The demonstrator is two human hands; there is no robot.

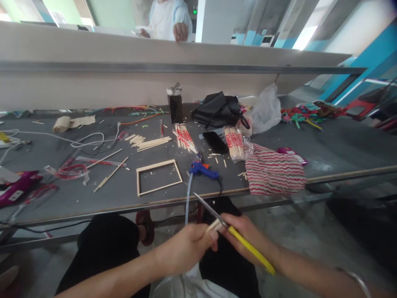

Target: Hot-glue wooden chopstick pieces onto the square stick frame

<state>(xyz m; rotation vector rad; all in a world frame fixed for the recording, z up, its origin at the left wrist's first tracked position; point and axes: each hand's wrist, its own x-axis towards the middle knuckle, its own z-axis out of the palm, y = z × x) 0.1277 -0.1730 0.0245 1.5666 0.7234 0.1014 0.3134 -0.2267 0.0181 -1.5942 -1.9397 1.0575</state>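
Note:
My left hand (189,248) is closed on some short pale wooden sticks (214,225) over my lap, in front of the table edge. My right hand (248,236) holds scissors with yellow handles (251,248); their metal blades point up and left, and the sticks meet them near the pivot. Just beyond, a blue glue gun (203,169) lies at the table's front with a long translucent glue stick hanging from it. A rectangular frame of wooden sticks (159,165) lies flat to its left.
The grey table (335,145) also bears loose sticks (153,143), packaged sticks (234,142), a phone (215,142), a black bag (218,108), a bottle (175,103), striped cloth (274,169) and white cables (89,134). A person (170,20) stands behind the partition.

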